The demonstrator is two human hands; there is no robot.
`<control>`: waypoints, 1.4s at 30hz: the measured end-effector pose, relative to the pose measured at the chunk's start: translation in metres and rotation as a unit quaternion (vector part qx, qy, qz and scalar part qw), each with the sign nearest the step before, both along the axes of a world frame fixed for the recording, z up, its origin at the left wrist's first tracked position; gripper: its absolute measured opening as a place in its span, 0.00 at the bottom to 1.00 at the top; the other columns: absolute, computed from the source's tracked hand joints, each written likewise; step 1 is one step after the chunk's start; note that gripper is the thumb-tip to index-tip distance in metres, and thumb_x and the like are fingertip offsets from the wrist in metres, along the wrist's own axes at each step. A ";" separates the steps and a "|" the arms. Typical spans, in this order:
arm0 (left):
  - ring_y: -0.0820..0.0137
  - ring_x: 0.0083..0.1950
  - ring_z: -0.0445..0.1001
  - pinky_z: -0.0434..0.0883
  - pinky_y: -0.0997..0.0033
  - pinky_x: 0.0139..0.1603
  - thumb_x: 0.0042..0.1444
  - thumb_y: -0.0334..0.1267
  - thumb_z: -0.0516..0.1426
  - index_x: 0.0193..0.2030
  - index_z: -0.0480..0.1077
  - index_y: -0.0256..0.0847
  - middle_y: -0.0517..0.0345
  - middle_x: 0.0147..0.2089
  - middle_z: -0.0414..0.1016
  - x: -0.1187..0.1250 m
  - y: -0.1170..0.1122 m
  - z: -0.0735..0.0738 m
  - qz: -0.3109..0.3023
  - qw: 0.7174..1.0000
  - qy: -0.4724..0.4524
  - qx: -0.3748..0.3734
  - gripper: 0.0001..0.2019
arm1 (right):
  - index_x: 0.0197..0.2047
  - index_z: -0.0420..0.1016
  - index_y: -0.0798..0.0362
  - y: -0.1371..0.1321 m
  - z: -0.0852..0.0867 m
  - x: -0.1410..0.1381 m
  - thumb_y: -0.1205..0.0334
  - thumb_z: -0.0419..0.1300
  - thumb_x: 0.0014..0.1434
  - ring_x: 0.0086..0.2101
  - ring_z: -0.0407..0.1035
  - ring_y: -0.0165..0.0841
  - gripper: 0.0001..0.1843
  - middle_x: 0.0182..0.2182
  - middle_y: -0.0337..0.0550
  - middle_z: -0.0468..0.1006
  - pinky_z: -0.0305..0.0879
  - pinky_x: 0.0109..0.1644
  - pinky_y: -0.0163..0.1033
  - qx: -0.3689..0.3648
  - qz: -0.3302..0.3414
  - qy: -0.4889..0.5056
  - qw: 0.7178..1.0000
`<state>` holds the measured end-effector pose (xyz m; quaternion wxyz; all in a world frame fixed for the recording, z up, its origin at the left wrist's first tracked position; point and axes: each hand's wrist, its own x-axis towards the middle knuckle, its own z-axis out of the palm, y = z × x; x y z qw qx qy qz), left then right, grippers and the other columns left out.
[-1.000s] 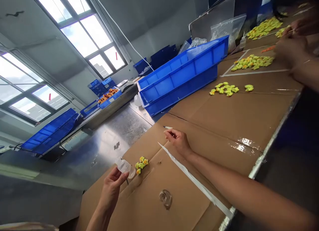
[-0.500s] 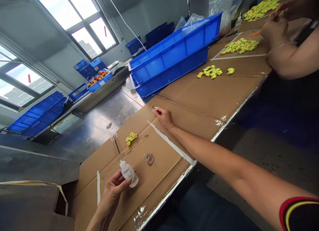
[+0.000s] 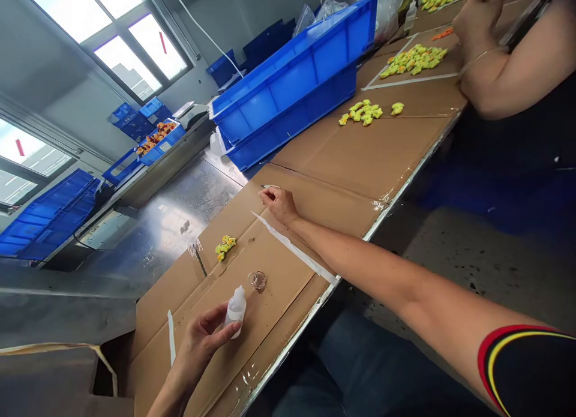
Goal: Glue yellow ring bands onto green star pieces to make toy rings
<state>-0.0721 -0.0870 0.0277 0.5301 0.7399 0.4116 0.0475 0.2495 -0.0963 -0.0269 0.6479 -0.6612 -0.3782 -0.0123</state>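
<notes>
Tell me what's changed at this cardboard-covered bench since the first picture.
The left hand has brought the white squeeze bottle back toward the person, away from the small yellow cluster; its tip has swung from up-left to up and slightly right in view. The camera view shifted too. Nothing was taken hold of or let go. The right hand still holds the thin pen-like tool; the cluster and clear glass jar stayed put.

Over the cardboard point(image 3: 351, 159), near left: bottle point(image 3: 236, 311) in left hand point(image 3: 202, 340); on it, just beyond the bottle, a jar point(image 3: 258, 281), and farther left a cluster of pieces point(image 3: 225, 248). To the jar's right: a tape strip point(image 3: 293, 246), right hand point(image 3: 279, 204) beside its far end. Far side: stacked bins point(image 3: 297, 87); right of these, loose pieces point(image 3: 361, 112), then a larger heap point(image 3: 414, 60).
</notes>
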 end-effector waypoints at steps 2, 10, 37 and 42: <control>0.53 0.51 0.74 0.68 0.60 0.53 0.43 0.44 0.66 0.46 0.77 0.44 0.52 0.45 0.81 0.003 0.004 0.003 -0.024 0.999 0.026 0.022 0.21 | 0.35 0.72 0.58 0.000 0.000 0.001 0.59 0.57 0.66 0.32 0.72 0.32 0.12 0.31 0.39 0.75 0.70 0.40 0.41 -0.001 0.001 0.000 1.000; 0.55 0.46 0.75 0.68 0.62 0.48 0.44 0.48 0.64 0.43 0.78 0.47 0.55 0.42 0.81 0.015 0.018 0.020 -0.097 0.964 0.131 0.211 0.18 | 0.34 0.72 0.58 -0.001 0.003 0.002 0.59 0.57 0.66 0.32 0.71 0.31 0.12 0.30 0.39 0.75 0.70 0.40 0.41 0.001 0.006 0.001 1.000; 0.64 0.32 0.76 0.67 0.70 0.31 0.50 0.53 0.55 0.47 0.75 0.56 0.63 0.48 0.77 0.047 0.015 0.065 -0.242 0.773 0.329 0.486 0.18 | 0.31 0.72 0.57 -0.007 0.012 0.003 0.60 0.57 0.66 0.31 0.71 0.32 0.13 0.28 0.37 0.74 0.68 0.41 0.41 0.024 0.002 0.015 1.000; 0.64 0.32 0.76 0.66 0.69 0.31 0.51 0.51 0.55 0.48 0.74 0.56 0.63 0.49 0.77 0.050 0.015 0.067 -0.257 0.755 0.342 0.497 0.18 | 0.32 0.72 0.58 -0.008 0.012 0.004 0.61 0.57 0.66 0.31 0.71 0.31 0.12 0.28 0.37 0.74 0.68 0.40 0.40 0.028 0.008 0.020 0.999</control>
